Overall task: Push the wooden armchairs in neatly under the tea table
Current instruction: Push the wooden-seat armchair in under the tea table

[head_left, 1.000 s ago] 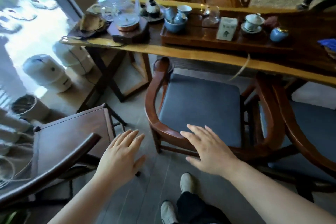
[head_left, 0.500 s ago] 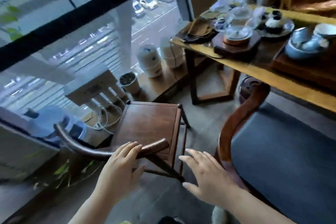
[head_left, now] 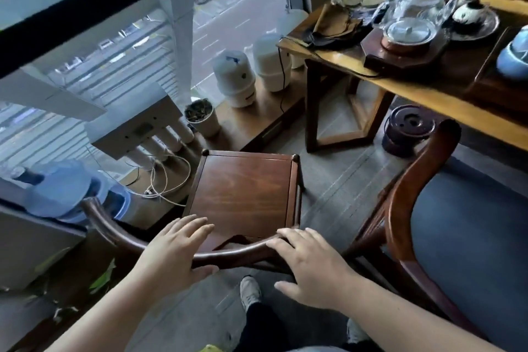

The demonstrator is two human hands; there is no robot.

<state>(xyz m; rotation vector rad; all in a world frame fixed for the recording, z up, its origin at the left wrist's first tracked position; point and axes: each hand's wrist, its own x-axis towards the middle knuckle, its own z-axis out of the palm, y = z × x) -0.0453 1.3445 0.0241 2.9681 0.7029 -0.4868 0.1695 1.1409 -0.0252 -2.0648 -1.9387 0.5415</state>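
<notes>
A small bare wooden chair [head_left: 243,194] stands in front of me, its seat facing the window and away from the tea table [head_left: 414,88] at upper right. My left hand [head_left: 174,248] lies over its curved back rail [head_left: 108,226] with the thumb underneath. My right hand [head_left: 308,263] covers the rail's right end, fingers on top and thumb below. To the right, an armchair [head_left: 400,208] with a blue seat cushion [head_left: 471,237] points at the table, its arm tip close to the table edge.
Two white tanks [head_left: 234,77] and a plant pot [head_left: 201,117] stand on a low ledge by the window. A filter unit [head_left: 134,123] and loose cords [head_left: 165,180] lie left of the chair. A dark round container [head_left: 405,128] sits under the table. Glass teaware [head_left: 411,26] crowds the tabletop.
My view has swung left from the cushioned armchair to the bare wooden chair. Both hands have moved forward and come down on its back rail.
</notes>
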